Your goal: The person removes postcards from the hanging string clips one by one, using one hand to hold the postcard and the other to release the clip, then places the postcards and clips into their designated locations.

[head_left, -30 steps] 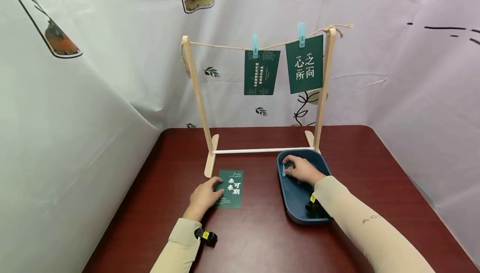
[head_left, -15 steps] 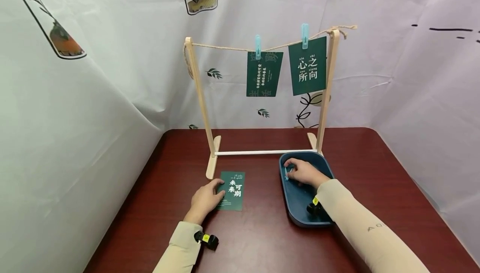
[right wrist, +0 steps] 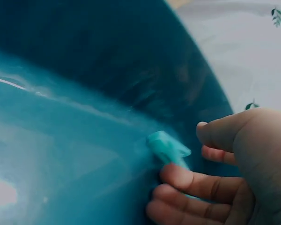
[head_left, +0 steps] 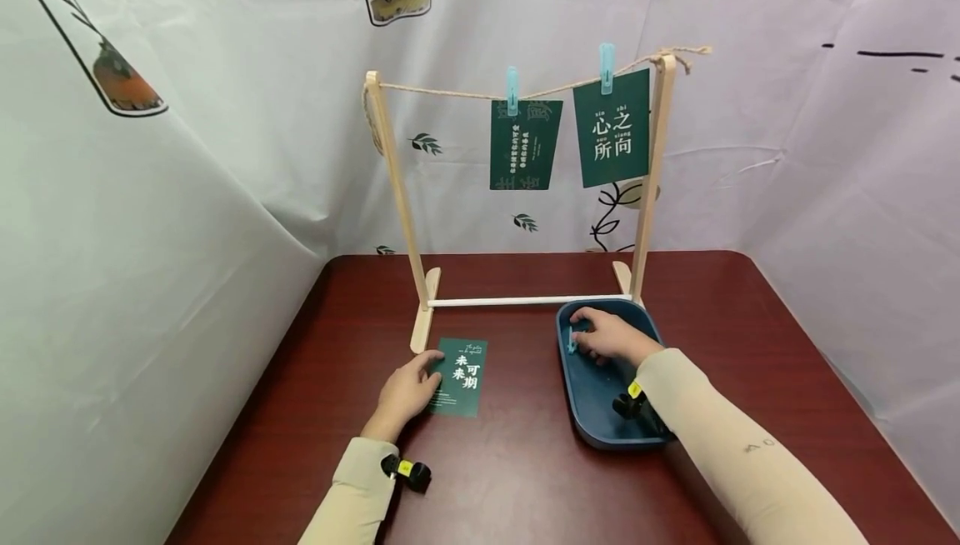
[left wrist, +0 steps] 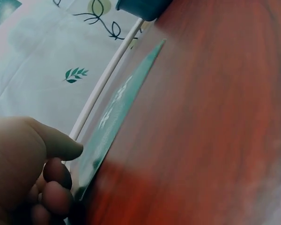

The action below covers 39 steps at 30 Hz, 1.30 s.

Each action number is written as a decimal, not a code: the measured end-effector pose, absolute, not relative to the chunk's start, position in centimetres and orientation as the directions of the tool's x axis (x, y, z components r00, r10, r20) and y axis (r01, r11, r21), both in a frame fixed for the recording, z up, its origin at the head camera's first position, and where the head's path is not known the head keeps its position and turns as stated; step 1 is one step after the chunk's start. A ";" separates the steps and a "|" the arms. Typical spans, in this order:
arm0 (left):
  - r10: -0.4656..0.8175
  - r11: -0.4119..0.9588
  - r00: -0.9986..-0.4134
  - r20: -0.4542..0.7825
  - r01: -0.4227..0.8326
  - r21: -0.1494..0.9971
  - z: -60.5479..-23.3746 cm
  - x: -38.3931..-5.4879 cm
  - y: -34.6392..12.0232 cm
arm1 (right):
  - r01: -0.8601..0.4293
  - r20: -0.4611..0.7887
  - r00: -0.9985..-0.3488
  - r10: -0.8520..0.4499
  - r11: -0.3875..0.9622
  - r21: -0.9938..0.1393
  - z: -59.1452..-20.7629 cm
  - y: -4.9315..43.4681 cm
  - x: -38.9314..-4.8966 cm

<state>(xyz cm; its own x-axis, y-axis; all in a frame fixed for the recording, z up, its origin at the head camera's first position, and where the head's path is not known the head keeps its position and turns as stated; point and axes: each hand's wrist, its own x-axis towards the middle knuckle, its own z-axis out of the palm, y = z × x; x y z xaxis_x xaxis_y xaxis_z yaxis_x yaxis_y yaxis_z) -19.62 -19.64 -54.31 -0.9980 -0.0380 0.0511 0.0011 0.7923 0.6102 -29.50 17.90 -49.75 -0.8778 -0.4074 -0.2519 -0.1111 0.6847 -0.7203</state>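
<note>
My left hand (head_left: 405,391) rests at the left edge of a green printed card (head_left: 467,374) lying on the table. In the left wrist view, the thumb (left wrist: 68,145) lies close to the near end of the card, with the other fingers loosely bent below. My right hand (head_left: 611,337) reaches inside a dark blue tray (head_left: 600,416). Near its fingers is a light blue clothespin (right wrist: 166,147). One fingertip touches or nearly touches the clothespin, while the thumb (right wrist: 215,133) stands apart from it. Part of the clothespin is hidden behind the fingers.
Behind the tray stands a wooden frame (head_left: 397,195) with a twine line (head_left: 442,93) across its top. Two green cards, one plain-lettered card (head_left: 525,157) and one large-lettered card (head_left: 613,157), hang from it by blue clothespins. A white rod (head_left: 517,302) joins the frame's feet.
My left thumb has drawn back slightly to the left, and the card has turned a little. My right fingers have shifted slightly around the clothespin. The head view has moved a little.
</note>
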 end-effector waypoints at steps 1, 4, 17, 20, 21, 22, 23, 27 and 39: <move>-0.039 0.772 -0.998 0.052 0.003 0.636 -54.4 -19.7 -19.7 | -0.135 -0.236 -0.881 -0.410 0.696 -0.705 -49.5 18.0 -29.5; -0.042 0.683 -0.997 0.060 0.015 0.730 -54.5 -19.8 -20.1 | -0.246 -0.128 -0.903 -0.411 0.738 -0.629 -48.7 18.5 -29.5; -0.018 0.311 -0.982 0.188 0.173 0.934 -53.4 -20.8 -21.2 | -0.391 0.222 -0.921 -0.321 0.746 -0.539 -46.6 19.3 -29.6; -0.010 0.288 -0.989 0.150 0.140 0.947 -52.8 -21.2 -21.1 | -0.391 0.211 -0.920 -0.330 0.732 -0.558 -46.7 19.6 -29.6; -0.003 0.284 -0.991 0.137 0.130 0.950 -52.5 -21.4 -21.0 | -0.391 0.210 -0.920 -0.331 0.728 -0.563 -46.7 19.6 -29.6; 0.002 0.284 -0.992 0.124 0.119 0.951 -52.2 -21.6 -20.8 | -0.391 0.209 -0.920 -0.333 0.723 -0.570 -46.7 19.7 -29.5; 0.011 0.285 -0.994 0.109 0.108 0.952 -51.9 -21.8 -20.6 | -0.392 0.208 -0.919 -0.335 0.718 -0.575 -46.7 19.8 -29.5; 0.087 0.304 -0.994 0.071 0.094 0.948 -50.4 -22.8 -19.6 | -0.386 0.207 -0.921 -0.331 0.695 -0.606 -46.8 20.0 -29.2; 0.187 0.170 -0.979 0.087 0.119 0.978 -46.5 -26.9 -16.7 | -0.382 0.192 -0.920 -0.343 0.667 -0.639 -46.9 20.4 -28.8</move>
